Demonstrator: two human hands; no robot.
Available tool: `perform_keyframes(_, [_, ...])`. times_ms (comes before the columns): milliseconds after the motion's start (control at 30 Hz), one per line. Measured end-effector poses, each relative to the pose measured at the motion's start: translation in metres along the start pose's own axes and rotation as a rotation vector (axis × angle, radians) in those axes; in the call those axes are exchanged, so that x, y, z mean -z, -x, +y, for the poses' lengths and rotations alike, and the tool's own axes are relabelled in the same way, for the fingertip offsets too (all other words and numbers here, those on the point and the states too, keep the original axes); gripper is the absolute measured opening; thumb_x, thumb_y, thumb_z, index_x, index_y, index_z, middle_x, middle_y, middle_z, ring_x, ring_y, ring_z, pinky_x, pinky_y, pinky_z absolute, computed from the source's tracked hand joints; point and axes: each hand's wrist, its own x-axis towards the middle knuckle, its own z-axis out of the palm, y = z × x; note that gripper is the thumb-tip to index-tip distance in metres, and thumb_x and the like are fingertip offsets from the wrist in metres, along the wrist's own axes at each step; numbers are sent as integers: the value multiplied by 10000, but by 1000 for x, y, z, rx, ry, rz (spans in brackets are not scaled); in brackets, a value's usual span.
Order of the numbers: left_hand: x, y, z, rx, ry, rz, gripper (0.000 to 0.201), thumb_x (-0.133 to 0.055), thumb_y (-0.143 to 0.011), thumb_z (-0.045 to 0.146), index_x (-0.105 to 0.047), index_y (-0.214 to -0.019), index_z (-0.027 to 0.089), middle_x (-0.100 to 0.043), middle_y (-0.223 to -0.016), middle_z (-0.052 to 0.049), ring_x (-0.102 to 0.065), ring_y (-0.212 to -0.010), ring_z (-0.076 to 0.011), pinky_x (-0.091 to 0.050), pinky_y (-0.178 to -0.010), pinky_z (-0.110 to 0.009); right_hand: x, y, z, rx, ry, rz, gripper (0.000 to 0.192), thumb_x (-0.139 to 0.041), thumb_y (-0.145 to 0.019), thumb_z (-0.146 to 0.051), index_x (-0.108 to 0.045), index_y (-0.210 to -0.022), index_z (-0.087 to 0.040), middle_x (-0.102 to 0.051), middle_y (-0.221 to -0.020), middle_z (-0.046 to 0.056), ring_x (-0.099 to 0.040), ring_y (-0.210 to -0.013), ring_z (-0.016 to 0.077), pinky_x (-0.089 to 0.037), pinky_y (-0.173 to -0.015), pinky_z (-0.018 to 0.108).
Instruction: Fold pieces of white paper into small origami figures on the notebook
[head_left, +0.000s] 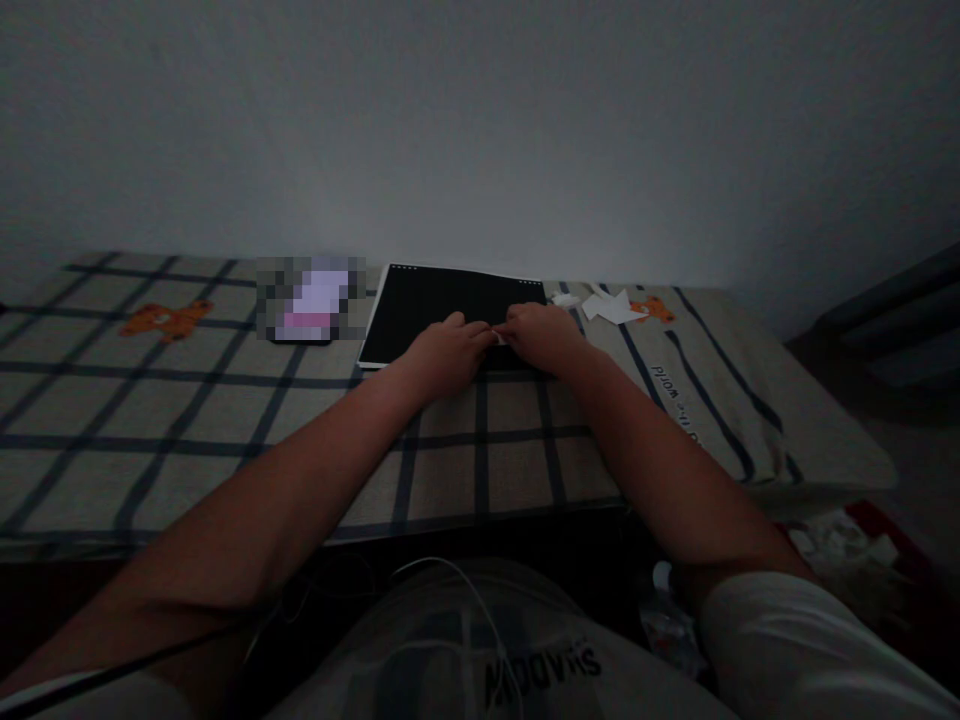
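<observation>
At the frame's centre, on the checked bed (225,400), lies a black sheet (442,300). Both my left hand (450,350) and right hand (541,335) pinch something small and white on it; dim light hides what it is.

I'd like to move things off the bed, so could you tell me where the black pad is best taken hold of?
Probably the black pad's left edge, from the left: it lies flat, and both the left hand and right hand rest over its near right part.
</observation>
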Motion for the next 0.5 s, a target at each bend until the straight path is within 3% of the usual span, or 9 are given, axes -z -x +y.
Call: perform_keyframes(500, [5, 8, 19, 116, -36, -32, 489, -372, -1033, 126, -514, -1497, 188, -610, -1406, -147, -567, -1184, -313, -518, -805, -372, -7, -3, 2, -48, -82, 1, 375, -419, -1083, -362, -701, -1169, -131, -727, -1240, 158, -665, -1136, 281, -455, -758, 329])
